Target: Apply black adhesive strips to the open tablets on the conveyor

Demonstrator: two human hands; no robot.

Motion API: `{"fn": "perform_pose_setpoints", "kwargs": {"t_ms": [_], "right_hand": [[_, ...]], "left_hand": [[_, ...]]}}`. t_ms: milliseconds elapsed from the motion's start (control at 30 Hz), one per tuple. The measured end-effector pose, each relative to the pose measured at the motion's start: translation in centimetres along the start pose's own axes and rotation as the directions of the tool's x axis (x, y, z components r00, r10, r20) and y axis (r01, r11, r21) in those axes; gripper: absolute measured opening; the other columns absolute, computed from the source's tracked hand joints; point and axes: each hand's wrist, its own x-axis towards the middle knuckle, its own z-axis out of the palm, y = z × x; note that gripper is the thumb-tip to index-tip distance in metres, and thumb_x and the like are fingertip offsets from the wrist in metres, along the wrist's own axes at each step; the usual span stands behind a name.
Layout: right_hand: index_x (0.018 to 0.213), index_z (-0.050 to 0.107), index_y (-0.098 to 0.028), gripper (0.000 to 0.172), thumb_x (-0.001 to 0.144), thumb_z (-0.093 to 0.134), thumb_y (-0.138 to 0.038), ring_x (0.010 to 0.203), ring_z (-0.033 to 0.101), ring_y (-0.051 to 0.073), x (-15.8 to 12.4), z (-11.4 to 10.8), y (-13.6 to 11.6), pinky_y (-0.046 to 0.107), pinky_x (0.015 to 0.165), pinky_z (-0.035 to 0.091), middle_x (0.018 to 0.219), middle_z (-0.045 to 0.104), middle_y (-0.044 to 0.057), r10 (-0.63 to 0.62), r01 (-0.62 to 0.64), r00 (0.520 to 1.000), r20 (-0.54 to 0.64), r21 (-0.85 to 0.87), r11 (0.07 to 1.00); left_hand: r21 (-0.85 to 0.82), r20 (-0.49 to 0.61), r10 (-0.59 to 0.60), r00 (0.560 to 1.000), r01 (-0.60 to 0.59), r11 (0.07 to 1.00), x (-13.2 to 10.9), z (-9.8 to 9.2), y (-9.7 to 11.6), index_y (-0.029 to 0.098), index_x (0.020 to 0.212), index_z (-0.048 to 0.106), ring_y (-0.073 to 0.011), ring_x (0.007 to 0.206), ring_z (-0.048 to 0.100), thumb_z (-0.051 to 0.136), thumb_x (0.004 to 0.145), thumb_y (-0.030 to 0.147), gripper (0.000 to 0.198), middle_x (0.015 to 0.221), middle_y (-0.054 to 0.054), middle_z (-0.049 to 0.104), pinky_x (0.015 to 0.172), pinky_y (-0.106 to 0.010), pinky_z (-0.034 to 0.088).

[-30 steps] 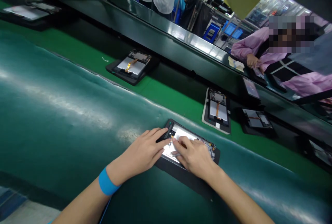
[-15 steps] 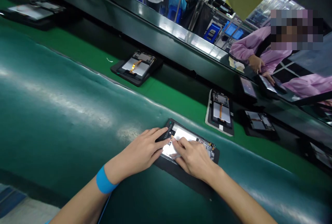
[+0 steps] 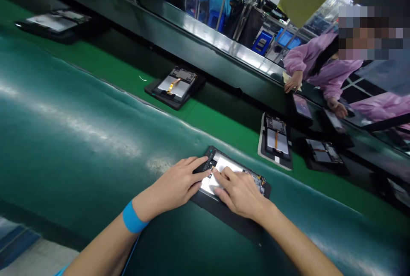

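An opened tablet point(image 3: 221, 161), its white battery and circuit board showing, lies on a dark pad point(image 3: 221, 214) at the near side of the bench. My left hand point(image 3: 179, 180) rests on its left end with fingers stretched and apart, a blue band around the wrist. Over the battery, my right hand point(image 3: 241, 190) has its index fingertip down near the left edge of the battery, close to my left fingertips. Its thumb is apart from the index finger and the other fingers are bent. Whatever lies under the right index fingertip is hidden.
Beyond the bench edge runs a green belt point(image 3: 211, 118) carrying several opened tablets on dark pads, including one with an orange ribbon cable point(image 3: 174, 85) and one on a pale-edged pad point(image 3: 276, 139). Across it, a co-worker in a pink sleeve point(image 3: 333, 79) handles other tablets.
The belt tablets have shifted slightly to the right. My right thumb has moved away from the index finger; my left hand stays in place. The co-worker's hands have moved apart.
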Motion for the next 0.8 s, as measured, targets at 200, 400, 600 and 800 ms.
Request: {"fn": "perform_pose_setpoints", "kwargs": {"t_ms": [200,400,600,800], "right_hand": [[0.13,0.063,-0.024,0.035,0.108,0.037,-0.033,0.077,0.066,0.015,0.7,0.6,0.1,0.026,0.063,0.045,0.102,0.067,0.005,0.158,-0.135,0.982,-0.106,0.197,0.971],[0.112,0.062,-0.021,0.018,0.104,0.049,-0.032,0.079,0.068,0.017,2.2,0.5,0.3,0.029,0.07,0.047,0.101,0.069,0.004,0.354,-0.29,0.926,-0.13,0.355,0.889],[0.095,0.061,-0.022,0.01,0.101,0.055,-0.026,0.073,0.067,0.016,3.2,-0.1,0.1,0.027,0.061,0.037,0.099,0.07,0.001,0.35,-0.335,0.935,-0.054,0.18,0.925],[0.095,0.061,-0.022,0.015,0.103,0.05,-0.029,0.072,0.065,0.016,3.0,-0.6,0.9,0.027,0.061,0.037,0.096,0.069,0.001,0.336,-0.312,0.938,-0.082,0.216,0.925]], "left_hand": [[0.026,-0.011,0.0,1.0,0.0,1.0,-0.1,0.2,0.0,0.028,0.138,0.061,-0.0321,0.131,0.056,0.05,0.1,0.021,0.04,0.151,-0.011,0.053,0.104,-0.052,0.052],[0.034,-0.016,-0.006,1.0,0.006,0.999,0.1,0.0,0.3,0.026,0.135,0.064,-0.0322,0.128,0.059,0.048,0.101,0.023,0.037,0.147,-0.012,0.056,0.104,-0.05,0.052],[0.079,0.01,0.003,1.0,-0.004,0.997,0.2,-0.2,0.6,0.023,0.135,0.064,-0.0344,0.125,0.06,0.049,0.099,0.019,0.039,0.147,-0.015,0.055,0.101,-0.052,0.054],[-0.031,0.004,-0.039,0.999,0.039,0.999,0.2,-0.2,0.4,0.025,0.137,0.062,-0.0354,0.131,0.056,0.051,0.098,0.018,0.041,0.15,-0.014,0.053,0.102,-0.056,0.052]]}}
